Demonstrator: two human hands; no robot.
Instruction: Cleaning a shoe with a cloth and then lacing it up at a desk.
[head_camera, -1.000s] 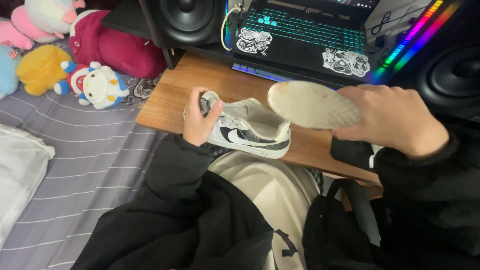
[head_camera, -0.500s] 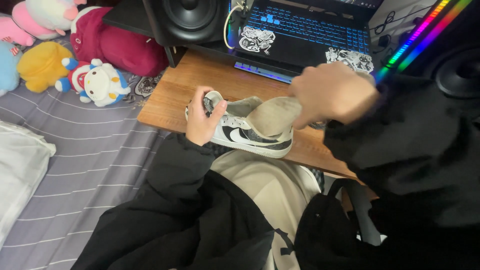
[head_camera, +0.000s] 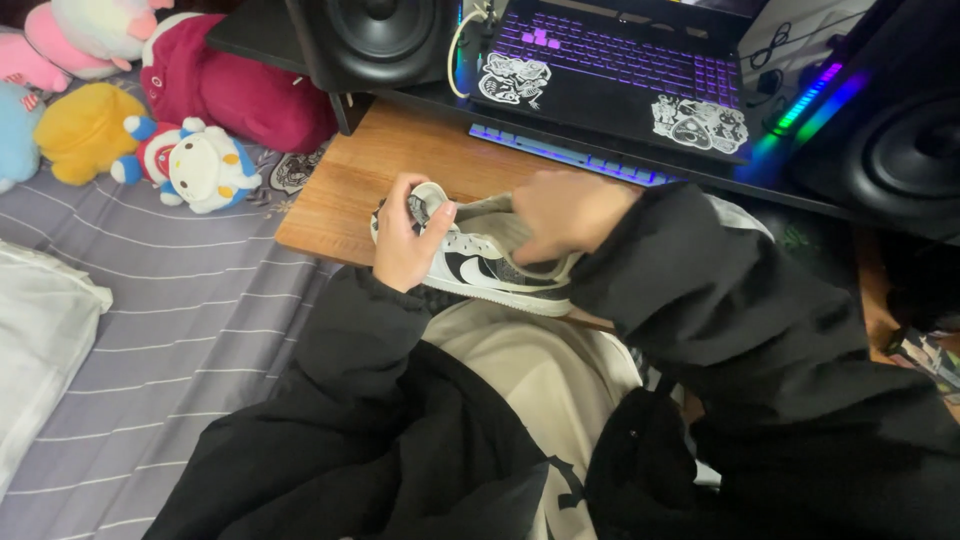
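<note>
Head view: a white-and-black sneaker (head_camera: 490, 270) lies on its sole at the near edge of a wooden desk (head_camera: 350, 195). The left hand (head_camera: 405, 240) pinches its toe end; the right hand (head_camera: 565, 212), fingers curled, presses a beige insole (head_camera: 497, 218) into its opening.

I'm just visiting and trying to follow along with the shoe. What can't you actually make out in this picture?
Head view, the only one:
- Insole: not visible; the right hand covers the sneaker opening.
- Right hand's fingertips: hidden inside the sneaker.
- Sneaker's toe end: covered by the left hand.
- Sneaker's heel: behind the right sleeve.
- Laptop screen: cut off by the top edge.
- Right speaker: cut off by the right edge.
</note>
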